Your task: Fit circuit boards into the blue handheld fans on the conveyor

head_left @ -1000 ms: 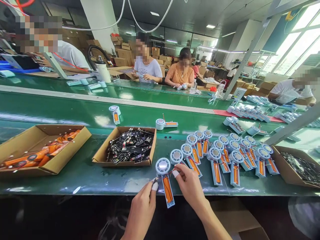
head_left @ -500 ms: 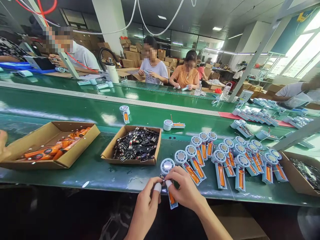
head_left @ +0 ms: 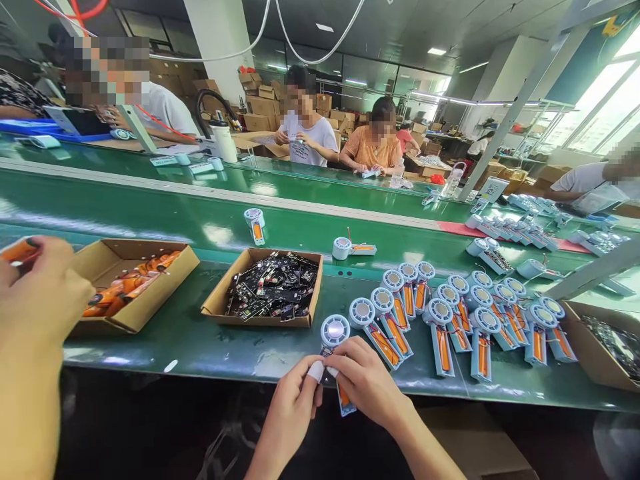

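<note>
While what looks like a small circuit board [head_left: 327,351] is being pinched in the fingertips of the left hand [head_left: 296,390] and the right hand [head_left: 369,383], the pale-blue fan housing [head_left: 335,329] is being supported by the bench [head_left: 225,353] at the near right of the carton of circuit boards [head_left: 317,290]. Its handle [head_left: 346,407] is being left unsupported past the edge, so the housing could be tipped by a nudged wrist. Any leads are being hidden by fingers; whether they are being strained cannot be told, but a joint could be torn by a tug. Farther right of the carton, fan units [head_left: 439,311] are being crowded together and could be snagged by a sleeve-height sweep of the right forearm [head_left: 417,430]. Left of it, an orange piece [head_left: 20,252] is being grasped by a co-worker's hand [head_left: 55,283].
</note>
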Motion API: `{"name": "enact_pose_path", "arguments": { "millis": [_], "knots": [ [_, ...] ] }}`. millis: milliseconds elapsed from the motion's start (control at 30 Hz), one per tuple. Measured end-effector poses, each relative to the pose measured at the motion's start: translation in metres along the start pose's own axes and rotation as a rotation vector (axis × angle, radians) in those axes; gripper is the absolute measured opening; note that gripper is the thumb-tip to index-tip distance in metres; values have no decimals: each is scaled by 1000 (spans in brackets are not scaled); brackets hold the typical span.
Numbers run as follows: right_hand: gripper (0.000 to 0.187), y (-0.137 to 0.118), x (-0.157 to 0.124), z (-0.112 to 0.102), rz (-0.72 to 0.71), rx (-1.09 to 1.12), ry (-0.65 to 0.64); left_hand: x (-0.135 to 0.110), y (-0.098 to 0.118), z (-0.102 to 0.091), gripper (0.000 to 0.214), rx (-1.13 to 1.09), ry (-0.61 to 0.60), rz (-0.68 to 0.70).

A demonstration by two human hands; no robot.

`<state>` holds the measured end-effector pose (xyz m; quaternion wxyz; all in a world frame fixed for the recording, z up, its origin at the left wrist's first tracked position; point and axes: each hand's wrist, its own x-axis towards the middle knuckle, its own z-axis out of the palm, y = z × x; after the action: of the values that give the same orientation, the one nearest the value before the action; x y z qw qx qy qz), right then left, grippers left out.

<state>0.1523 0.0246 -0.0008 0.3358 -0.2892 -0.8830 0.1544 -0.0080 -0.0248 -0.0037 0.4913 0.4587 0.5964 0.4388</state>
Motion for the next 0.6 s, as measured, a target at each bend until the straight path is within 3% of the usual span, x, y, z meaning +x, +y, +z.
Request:
{"name": "enact_pose_path", "arguments": {
  "millis": [133,333,600],
  "knots": [
    [28,1,0,3,40,33,29,-1,1,-2,46,90,43,88],
    [27,4,-2,2,39,71,2,1,0,-2,34,304,168,362],
    [16,4,3,8,188,129,187,-2,-11,6,34,165,187,221]
  ]
}}
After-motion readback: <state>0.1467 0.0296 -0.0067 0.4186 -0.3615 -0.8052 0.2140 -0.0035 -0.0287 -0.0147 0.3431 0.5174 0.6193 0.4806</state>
